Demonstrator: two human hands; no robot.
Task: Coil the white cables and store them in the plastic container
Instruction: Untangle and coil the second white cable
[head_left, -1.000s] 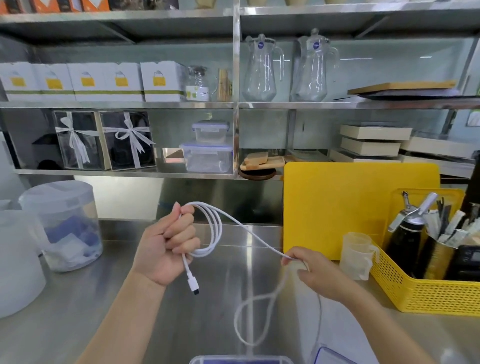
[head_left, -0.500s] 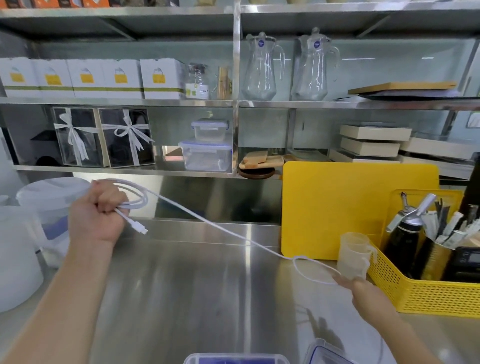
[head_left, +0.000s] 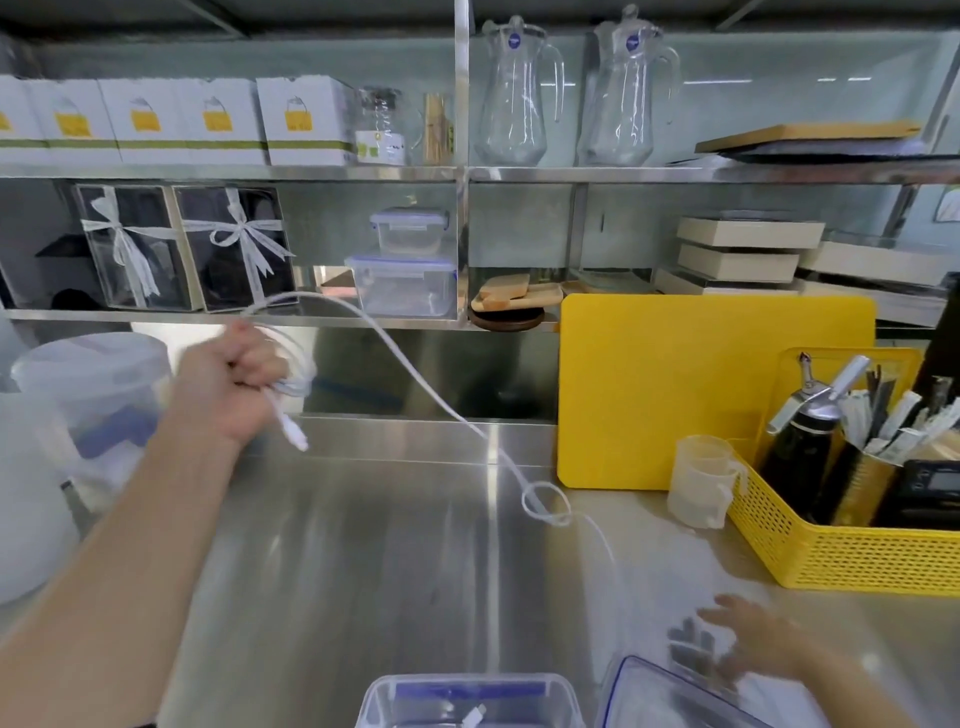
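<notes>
My left hand (head_left: 236, 382) is raised at the left, fisted around a few loops of a white cable (head_left: 415, 374). One plug end dangles below the fist. From the fist the cable arcs up, slopes down to the right, forms a small loop just above the steel counter and trails toward me. My right hand (head_left: 743, 642) hovers low at the right, fingers spread, holding nothing. A clear plastic container (head_left: 470, 699) with blue trim sits at the bottom edge with a white plug inside. Its lid (head_left: 670, 696) lies just to the right.
A yellow cutting board (head_left: 711, 389) leans at the back right, with a small clear measuring cup (head_left: 704, 480) and a yellow basket (head_left: 852, 540) of tools in front. White tubs (head_left: 88, 384) stand at the left. Shelves above hold boxes, containers and glass jugs.
My right hand has let go of the cable and dropped toward me near the lid. My left hand moved right and slightly down with the coil; the cable now arcs slack.
</notes>
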